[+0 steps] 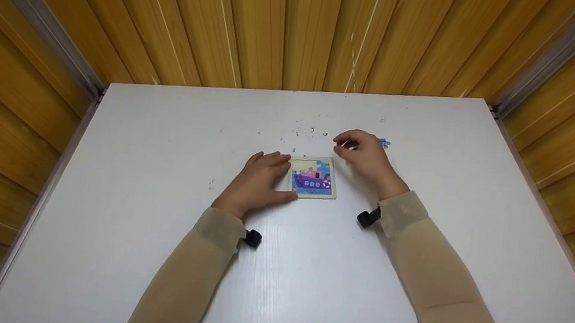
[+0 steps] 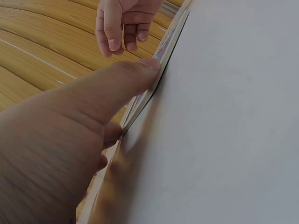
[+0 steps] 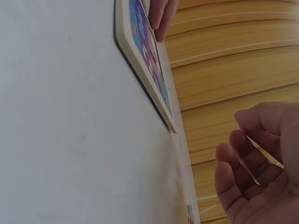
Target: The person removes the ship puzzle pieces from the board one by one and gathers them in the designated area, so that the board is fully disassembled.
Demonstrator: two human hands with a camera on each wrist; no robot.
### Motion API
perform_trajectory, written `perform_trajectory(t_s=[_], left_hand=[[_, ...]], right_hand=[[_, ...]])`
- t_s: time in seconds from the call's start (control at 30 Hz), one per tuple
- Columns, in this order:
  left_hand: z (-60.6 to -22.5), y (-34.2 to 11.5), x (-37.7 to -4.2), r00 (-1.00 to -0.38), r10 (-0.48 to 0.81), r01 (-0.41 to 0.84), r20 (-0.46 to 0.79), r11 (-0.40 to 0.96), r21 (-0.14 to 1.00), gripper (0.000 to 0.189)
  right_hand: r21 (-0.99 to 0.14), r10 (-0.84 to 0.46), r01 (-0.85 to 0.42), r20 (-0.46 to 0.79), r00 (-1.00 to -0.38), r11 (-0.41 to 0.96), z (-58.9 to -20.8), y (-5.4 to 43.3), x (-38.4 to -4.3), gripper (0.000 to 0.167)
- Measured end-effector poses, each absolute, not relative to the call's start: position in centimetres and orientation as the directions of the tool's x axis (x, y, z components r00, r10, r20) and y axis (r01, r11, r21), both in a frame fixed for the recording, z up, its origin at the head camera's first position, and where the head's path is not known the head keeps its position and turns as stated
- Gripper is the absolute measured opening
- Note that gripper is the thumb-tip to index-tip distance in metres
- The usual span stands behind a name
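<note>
A framed jigsaw puzzle (image 1: pixel 311 182) lies flat on the white table, with a purple and pink boat picture. Part of its upper left is plain cream, without picture. My left hand (image 1: pixel 264 181) holds the frame's left side, thumb at the near corner and fingers at the far one. In the left wrist view the thumb (image 2: pixel 121 79) presses the frame's rim. My right hand (image 1: pixel 365 155) hovers beyond the puzzle's far right corner, fingers loosely bent. The right wrist view shows a gap between its thumb and fingers (image 3: pixel 229 179), with nothing visible in it.
Blue and pink puzzle pieces (image 1: pixel 385 143) lie just behind my right hand, partly hidden by it. Small dark marks (image 1: pixel 312 130) dot the white table (image 1: pixel 166 136) past the puzzle. Yellow wood-look panels (image 1: pixel 287 33) stand along the back and sides.
</note>
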State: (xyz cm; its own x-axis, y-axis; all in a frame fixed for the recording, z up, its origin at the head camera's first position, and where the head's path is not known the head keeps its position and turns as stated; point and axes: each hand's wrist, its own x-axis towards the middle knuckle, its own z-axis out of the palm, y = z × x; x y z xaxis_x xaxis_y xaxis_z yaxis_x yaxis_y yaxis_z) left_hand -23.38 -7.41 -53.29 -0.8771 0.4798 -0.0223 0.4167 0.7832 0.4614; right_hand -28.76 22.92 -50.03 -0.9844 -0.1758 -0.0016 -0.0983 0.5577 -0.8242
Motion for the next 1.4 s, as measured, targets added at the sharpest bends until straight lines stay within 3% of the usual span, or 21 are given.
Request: perform_trajectory(t_s=[0.37,0.67,1.2,1.4], left_hand=[[-53.8,-7.9,-23.2,-0.870,0.492,0.440,0.010,0.767,0.468,0.090],[-53.6,-7.8,-23.4,-0.866,0.501,0.452,0.012,0.770,0.451,0.092],[-53.4,-7.7,-23.5,-0.869,0.495,0.440,0.001,0.770,0.462,0.091],[-53.3,-7.6,-23.4,-0.873,0.487,0.428,-0.010,0.777,0.461,0.092]], right_hand=[[-0.790,-0.369,-0.153,-0.098,-0.924,0.594,-50.7,21.0,-27.7,0.027],[-0.731,-0.439,-0.240,-0.090,-0.894,0.639,-51.2,20.8,-27.4,0.027],[-0.658,-0.476,-0.326,-0.057,-0.878,0.679,-51.2,20.6,-27.2,0.022],[-0.668,-0.463,-0.299,-0.077,-0.883,0.682,-51.1,20.6,-27.1,0.020]])
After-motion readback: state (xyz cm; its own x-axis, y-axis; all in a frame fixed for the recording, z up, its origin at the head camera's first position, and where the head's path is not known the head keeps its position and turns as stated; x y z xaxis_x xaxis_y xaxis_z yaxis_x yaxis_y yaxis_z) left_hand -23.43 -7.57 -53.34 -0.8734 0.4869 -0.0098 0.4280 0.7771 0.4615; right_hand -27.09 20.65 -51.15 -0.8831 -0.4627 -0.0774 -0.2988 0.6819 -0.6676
